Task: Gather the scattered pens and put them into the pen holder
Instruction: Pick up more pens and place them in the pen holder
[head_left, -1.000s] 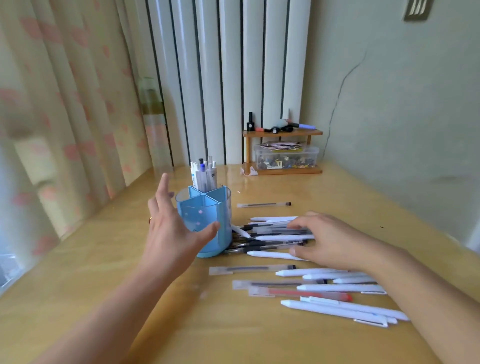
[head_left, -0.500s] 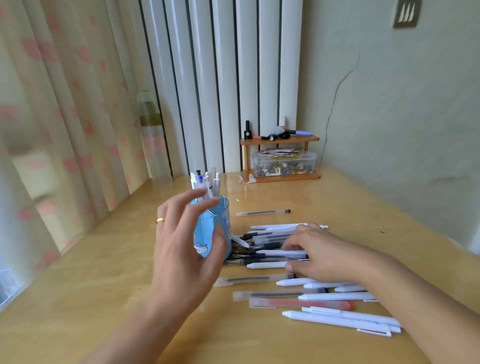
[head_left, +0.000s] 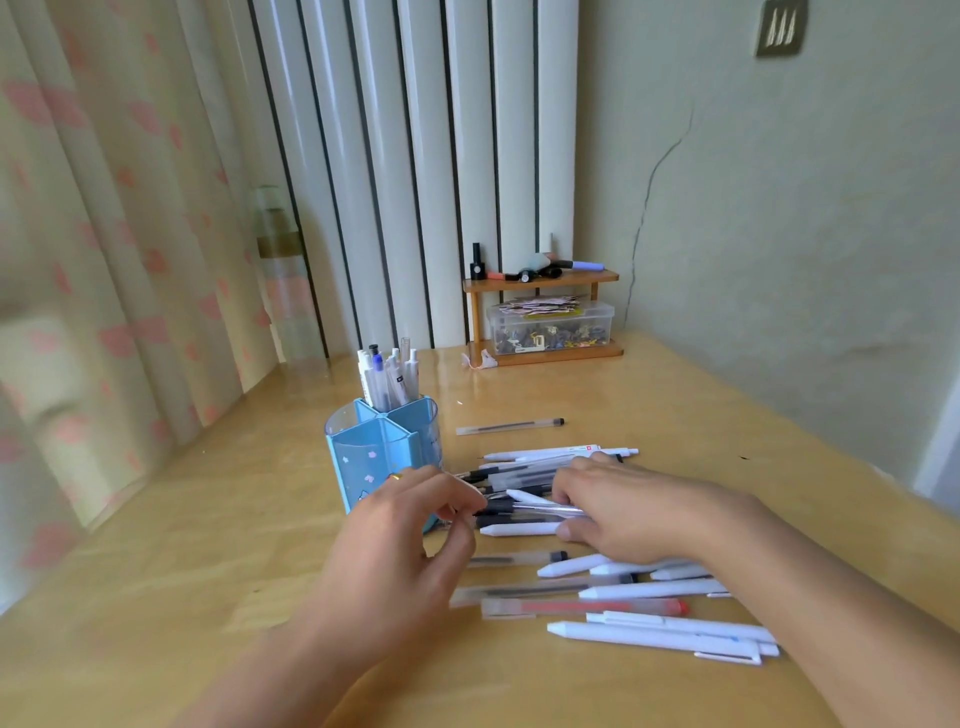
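Both hands are down over the pen pile: my left hand (head_left: 400, 540) has its fingers curled, thumb and fingertips drawn together at the near ends of the dark-barrelled pens, though I cannot tell whether it has actually closed on one; a gold ring (head_left: 396, 476) shows on it. My right hand (head_left: 618, 512) lies palm-down and loosely spread across the middle of the scattered pens (head_left: 524, 499), fingertips resting on them, thumb beside a white pen (head_left: 519, 530); I cannot tell whether it grips anything. More pens lie nearer me on the desk (head_left: 208, 519): several white ones, a translucent one with a red core (head_left: 582, 607), and a pair of long white pens (head_left: 660, 636) closest to me. One clear pen (head_left: 509, 427) lies apart, beyond the pile. Just left of the pile stands the blue pen holder (head_left: 374, 457), upright, divided into compartments, with a cluster of pens (head_left: 387, 379) standing in its far compartment; the near compartments look empty. Farther back sits a small wooden shelf (head_left: 540, 283) against the wall, a clear plastic box (head_left: 550, 327) on its lower level. A patterned curtain (head_left: 104, 234) hangs at the left.
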